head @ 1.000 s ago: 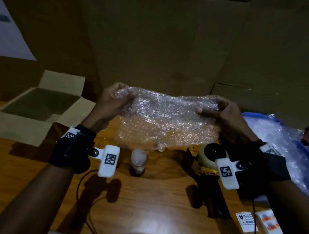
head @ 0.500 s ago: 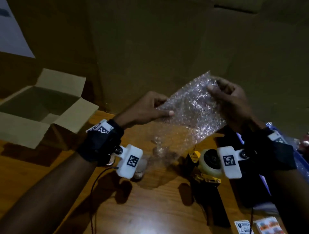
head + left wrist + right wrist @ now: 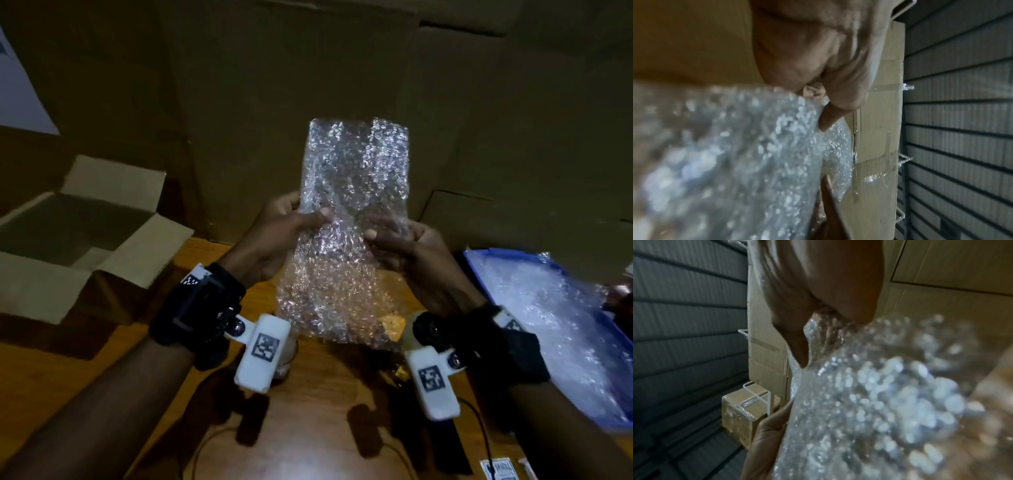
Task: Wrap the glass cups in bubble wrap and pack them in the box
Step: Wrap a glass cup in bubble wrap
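A clear sheet of bubble wrap (image 3: 352, 222) hangs upright above the wooden table (image 3: 308, 428), its long side vertical. My left hand (image 3: 291, 222) pinches its left edge at mid-height, thumb in front. My right hand (image 3: 394, 236) pinches the right edge, fingers partly behind the sheet. In the left wrist view the bubble wrap (image 3: 756, 162) fills the lower left under my thumb. The right wrist view shows the bubble wrap (image 3: 879, 402) under my fingers. A glass cup (image 3: 286, 363) stands on the table below, mostly hidden by my left wrist camera. The open cardboard box (image 3: 44, 274) sits at the left.
A tape dispenser (image 3: 414, 329) lies on the table under my right wrist. A blue tray (image 3: 589, 407) with more bubble wrap is at the right. Large cardboard cartons (image 3: 239, 102) stand close behind the table. Small labels (image 3: 496, 471) lie at the front right.
The sheet was stretched wide between my hands, then turned; now it stands upright and narrow, and both hands have come close together at its middle.
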Action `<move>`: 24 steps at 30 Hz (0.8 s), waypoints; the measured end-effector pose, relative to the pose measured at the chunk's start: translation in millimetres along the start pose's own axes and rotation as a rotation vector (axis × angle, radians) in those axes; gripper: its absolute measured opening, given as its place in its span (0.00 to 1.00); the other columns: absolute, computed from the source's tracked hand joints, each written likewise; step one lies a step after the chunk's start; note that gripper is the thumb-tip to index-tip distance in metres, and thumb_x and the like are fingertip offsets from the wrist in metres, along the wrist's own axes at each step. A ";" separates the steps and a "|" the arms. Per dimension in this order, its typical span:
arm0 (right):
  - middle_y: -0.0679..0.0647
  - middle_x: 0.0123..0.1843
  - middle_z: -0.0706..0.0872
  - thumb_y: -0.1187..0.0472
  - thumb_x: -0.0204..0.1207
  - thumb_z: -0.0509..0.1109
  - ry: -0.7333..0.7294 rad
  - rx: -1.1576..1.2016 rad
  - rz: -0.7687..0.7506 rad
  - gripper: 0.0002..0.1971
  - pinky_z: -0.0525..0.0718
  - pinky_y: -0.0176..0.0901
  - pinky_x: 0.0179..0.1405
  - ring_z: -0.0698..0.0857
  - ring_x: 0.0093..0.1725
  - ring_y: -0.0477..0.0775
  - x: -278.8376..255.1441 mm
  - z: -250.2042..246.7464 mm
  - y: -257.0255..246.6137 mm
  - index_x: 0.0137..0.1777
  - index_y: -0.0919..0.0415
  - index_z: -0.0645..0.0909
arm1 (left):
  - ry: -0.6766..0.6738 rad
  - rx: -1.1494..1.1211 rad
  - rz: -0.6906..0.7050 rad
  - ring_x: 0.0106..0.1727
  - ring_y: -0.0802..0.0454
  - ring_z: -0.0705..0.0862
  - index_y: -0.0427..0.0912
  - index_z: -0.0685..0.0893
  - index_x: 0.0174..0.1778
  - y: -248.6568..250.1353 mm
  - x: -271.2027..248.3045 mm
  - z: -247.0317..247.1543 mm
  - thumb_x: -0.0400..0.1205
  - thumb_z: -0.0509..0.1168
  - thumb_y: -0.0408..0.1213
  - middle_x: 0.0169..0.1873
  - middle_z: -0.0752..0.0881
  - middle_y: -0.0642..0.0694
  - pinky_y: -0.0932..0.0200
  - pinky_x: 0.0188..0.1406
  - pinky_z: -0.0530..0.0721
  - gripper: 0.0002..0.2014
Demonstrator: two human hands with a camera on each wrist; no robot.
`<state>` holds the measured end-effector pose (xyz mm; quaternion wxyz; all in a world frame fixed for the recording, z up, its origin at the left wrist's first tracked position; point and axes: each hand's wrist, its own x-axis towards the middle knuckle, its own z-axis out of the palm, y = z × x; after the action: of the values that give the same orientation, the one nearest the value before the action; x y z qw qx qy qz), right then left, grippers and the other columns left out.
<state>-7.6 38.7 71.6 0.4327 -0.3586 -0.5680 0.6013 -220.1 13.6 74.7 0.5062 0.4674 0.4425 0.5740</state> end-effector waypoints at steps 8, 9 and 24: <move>0.44 0.70 0.84 0.34 0.76 0.67 -0.129 0.045 0.213 0.29 0.86 0.51 0.56 0.87 0.62 0.49 7.8 6.8 16.3 0.75 0.46 0.79 | -0.056 -0.095 -0.109 0.73 0.43 0.81 0.34 0.69 0.81 -3.9 -8.4 -10.0 0.79 0.71 0.30 0.71 0.83 0.38 0.39 0.83 0.66 0.33; 0.43 0.62 0.89 0.38 0.79 0.68 -0.136 0.093 0.226 0.25 0.87 0.47 0.52 0.89 0.55 0.46 8.5 7.8 17.1 0.72 0.49 0.81 | -0.065 -0.092 -0.104 0.73 0.43 0.81 0.34 0.70 0.81 -3.5 -9.6 -10.7 0.80 0.70 0.29 0.71 0.83 0.38 0.40 0.82 0.68 0.32; 0.57 0.53 0.92 0.61 0.63 0.79 -0.058 -0.077 0.116 0.26 0.83 0.41 0.42 0.89 0.47 0.51 16.2 -18.7 8.9 0.62 0.67 0.84 | 0.017 0.015 -0.110 0.46 0.50 0.85 0.47 0.87 0.58 -13.8 -20.1 -42.2 0.82 0.67 0.24 0.53 0.90 0.46 0.59 0.35 0.83 0.15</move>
<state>2.7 60.8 61.9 0.3661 -0.3897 -0.5815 0.6131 -258.3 -6.6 52.2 0.5298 0.4412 0.4760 0.5459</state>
